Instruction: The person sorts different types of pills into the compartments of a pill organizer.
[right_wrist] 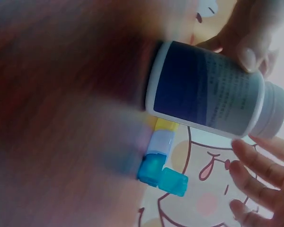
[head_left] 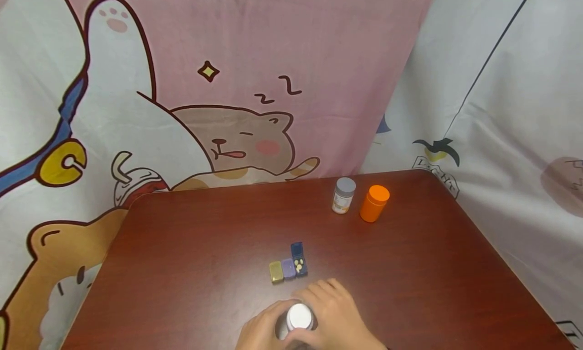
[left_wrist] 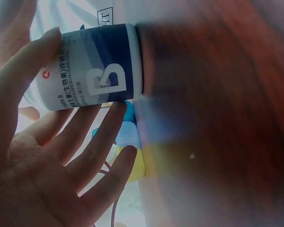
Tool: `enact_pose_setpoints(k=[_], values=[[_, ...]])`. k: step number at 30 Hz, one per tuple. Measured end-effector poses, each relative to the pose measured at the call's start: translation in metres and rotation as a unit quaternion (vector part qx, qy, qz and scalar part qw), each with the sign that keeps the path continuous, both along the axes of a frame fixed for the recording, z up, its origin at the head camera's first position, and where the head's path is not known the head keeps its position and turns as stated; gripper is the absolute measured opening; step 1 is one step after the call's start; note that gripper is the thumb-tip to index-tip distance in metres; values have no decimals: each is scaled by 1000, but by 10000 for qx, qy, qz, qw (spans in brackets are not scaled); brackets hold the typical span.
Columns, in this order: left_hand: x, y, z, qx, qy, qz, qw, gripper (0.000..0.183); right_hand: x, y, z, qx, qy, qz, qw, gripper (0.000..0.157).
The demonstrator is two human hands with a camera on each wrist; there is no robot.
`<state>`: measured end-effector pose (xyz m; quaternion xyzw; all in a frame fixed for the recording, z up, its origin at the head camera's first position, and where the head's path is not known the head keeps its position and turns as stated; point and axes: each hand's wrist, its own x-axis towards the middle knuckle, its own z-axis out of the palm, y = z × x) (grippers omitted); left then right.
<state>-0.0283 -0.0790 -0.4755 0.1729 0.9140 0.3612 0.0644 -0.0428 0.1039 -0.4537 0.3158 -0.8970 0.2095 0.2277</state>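
Note:
A white pill bottle (left_wrist: 92, 68) with a dark blue band and a large letter B stands upright on the table at the near edge of the head view. My left hand (head_left: 261, 329) holds its body, thumb on the label and fingers round the other side. From the right, my right hand (head_left: 338, 314) curls its thumb and forefinger about the white cap (head_left: 300, 315); its other fingers spread loosely beside the bottle in the right wrist view. Just beyond lies a small pill organizer (head_left: 288, 269) with yellow, purple and blue compartments. The blue lid (head_left: 297, 249) stands open over several pale tablets (head_left: 298, 265).
Toward the back right of the brown table (head_left: 205, 228) stand a white bottle with a grey cap (head_left: 343, 195) and an orange bottle (head_left: 375, 204), side by side. A cartoon-printed cloth (head_left: 337, 87) hangs behind the table's far edge and along its sides.

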Motion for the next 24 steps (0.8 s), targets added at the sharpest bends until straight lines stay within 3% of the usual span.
enact_pose_setpoints(k=[3,6,8,10,12,17,24], values=[[0,0,0,145,-74,-23,9999,57,-1,10,2,-195,-1195,280,9922,50],[-1,-1,0,182,-42,-92,9998,59,-5,22,4,-544,-2380,917,9654,41],[-2,-1,0,161,-22,-128,9998,61,-9,30,5,-800,-2871,1347,9450,39],[-2,-1,0,157,-31,-142,9998,61,-14,35,5,-1031,-3040,1672,9322,39],[-2,-1,0,155,-32,-145,9998,62,-20,39,5,-1145,-3010,1848,9285,39],[-2,-1,0,159,-85,-154,9997,62,-28,42,1,-1255,-2619,2099,9336,36],[-1,-1,1,141,-55,-133,9998,63,-27,36,-3,-1382,-2351,2226,9360,38]])
